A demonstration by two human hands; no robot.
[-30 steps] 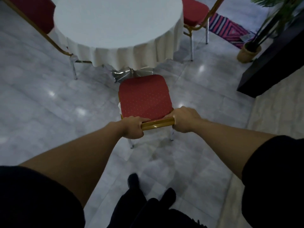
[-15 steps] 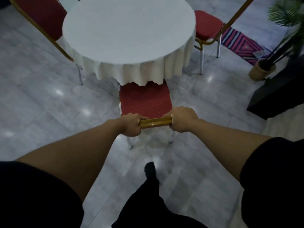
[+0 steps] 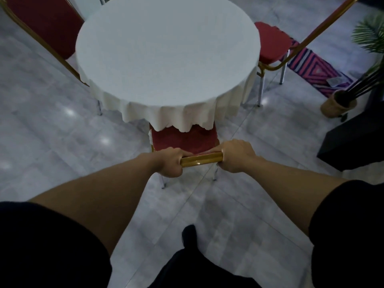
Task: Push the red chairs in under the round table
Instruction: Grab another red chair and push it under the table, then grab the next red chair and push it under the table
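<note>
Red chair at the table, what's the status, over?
Left hand, right hand gripping gold back rail. Red chair seat partly under tablecloth. Nothing visible blocking it.

My arms are bare from the short sleeves down. The left sleeve (image 3: 47,244) is black and loose, ending above the elbow; the right sleeve (image 3: 349,229) is the same black cloth, cut the same way. My left hand (image 3: 169,162) and right hand (image 3: 236,155) wear nothing: no glove, ring, watch or band at the wrists. Below, my legs are in black trousers (image 3: 187,271), and one foot shows in what looks like a black shoe (image 3: 189,233), though the dim light blurs its shape.
</note>
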